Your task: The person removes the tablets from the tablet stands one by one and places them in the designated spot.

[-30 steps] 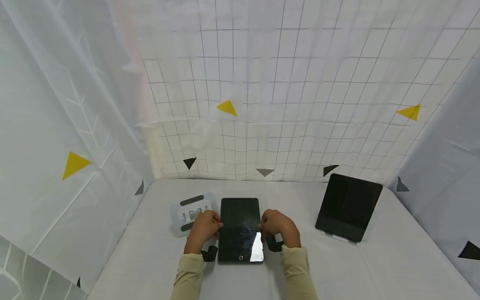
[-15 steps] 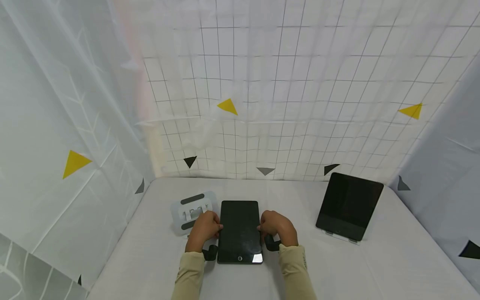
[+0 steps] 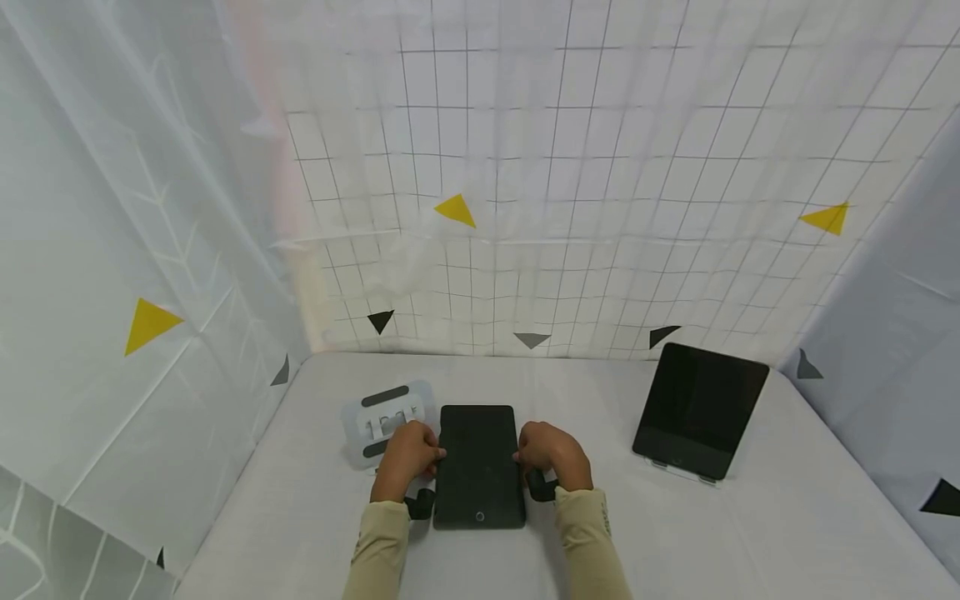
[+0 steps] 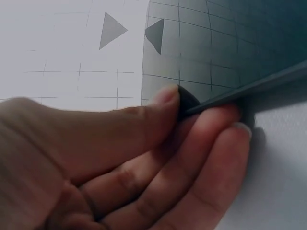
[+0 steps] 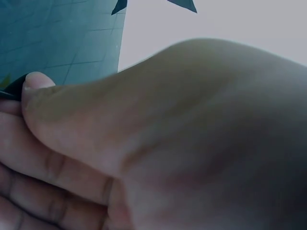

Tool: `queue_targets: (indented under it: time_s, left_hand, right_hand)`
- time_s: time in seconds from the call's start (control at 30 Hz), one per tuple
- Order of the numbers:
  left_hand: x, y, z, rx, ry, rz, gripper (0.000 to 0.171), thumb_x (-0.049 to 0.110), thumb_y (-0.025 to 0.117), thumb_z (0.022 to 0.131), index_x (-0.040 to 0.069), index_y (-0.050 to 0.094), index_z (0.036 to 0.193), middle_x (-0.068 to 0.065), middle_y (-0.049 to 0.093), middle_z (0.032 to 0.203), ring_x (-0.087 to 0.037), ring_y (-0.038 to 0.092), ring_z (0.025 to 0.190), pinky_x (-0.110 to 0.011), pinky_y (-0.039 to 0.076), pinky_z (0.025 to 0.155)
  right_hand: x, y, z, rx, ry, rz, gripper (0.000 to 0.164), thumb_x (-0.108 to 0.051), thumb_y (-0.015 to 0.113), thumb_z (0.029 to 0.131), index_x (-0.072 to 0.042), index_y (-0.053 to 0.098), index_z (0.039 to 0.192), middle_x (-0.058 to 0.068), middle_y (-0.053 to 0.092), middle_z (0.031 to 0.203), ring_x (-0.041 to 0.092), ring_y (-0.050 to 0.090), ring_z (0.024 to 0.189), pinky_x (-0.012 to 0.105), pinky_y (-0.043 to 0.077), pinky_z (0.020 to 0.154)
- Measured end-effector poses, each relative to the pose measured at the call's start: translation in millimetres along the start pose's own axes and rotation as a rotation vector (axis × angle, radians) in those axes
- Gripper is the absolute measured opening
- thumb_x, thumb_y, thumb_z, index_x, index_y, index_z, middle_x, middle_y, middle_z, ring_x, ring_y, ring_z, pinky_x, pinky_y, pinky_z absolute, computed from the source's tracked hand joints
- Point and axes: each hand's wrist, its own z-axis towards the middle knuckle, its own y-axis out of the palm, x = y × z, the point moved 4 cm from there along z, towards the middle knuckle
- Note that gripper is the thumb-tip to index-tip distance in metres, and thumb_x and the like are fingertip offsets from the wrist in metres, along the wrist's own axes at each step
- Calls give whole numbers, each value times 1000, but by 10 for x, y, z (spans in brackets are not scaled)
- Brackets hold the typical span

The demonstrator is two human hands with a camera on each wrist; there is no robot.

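Note:
A black tablet (image 3: 480,467) with a round home button at its near end lies in front of me between both hands. My left hand (image 3: 407,457) pinches its left edge; in the left wrist view the thumb is on the edge from above and fingers (image 4: 216,158) reach beneath. On the opposite side my right hand (image 3: 553,452) pinches the right edge between thumb (image 5: 41,88) and fingers. Beside the left hand, partly covered by it, is a light grey stand (image 3: 382,423) with dark pads. The tablet's underside is hidden in the head view.
A second black tablet (image 3: 701,408) leans on a clear stand (image 3: 686,473) at the right of the white table (image 3: 637,550). White sheeting with a grid and yellow and dark triangles hangs behind the table and along its sides.
The tablet's far edge has come lower in the head view, and the bright reflection on its screen has gone. The right hand has shifted slightly left. Both hands keep their grip.

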Motion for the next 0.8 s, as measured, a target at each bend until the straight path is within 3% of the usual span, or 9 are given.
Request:
queue_targets:
  time_s: [0.4,0.8]
  left_hand:
    - [-14,-12,-9,25,-31,-47,19,-1,81,88,0,69,74,-6,64,60,-17,65,52,-29,53,52]
    - [-68,16,-2,48,-151,-120,12,0,83,87,-1,73,80,-8,66,60,-16,65,50,-30,56,51]
  right_hand:
    - [10,23,6,-2,14,23,16,-12,73,99,-4,74,86,3,67,72,19,61,70,34,47,67]
    - [4,50,31,2,47,14,19,-13,74,99,-4,73,82,4,66,70,19,61,66,32,46,63]
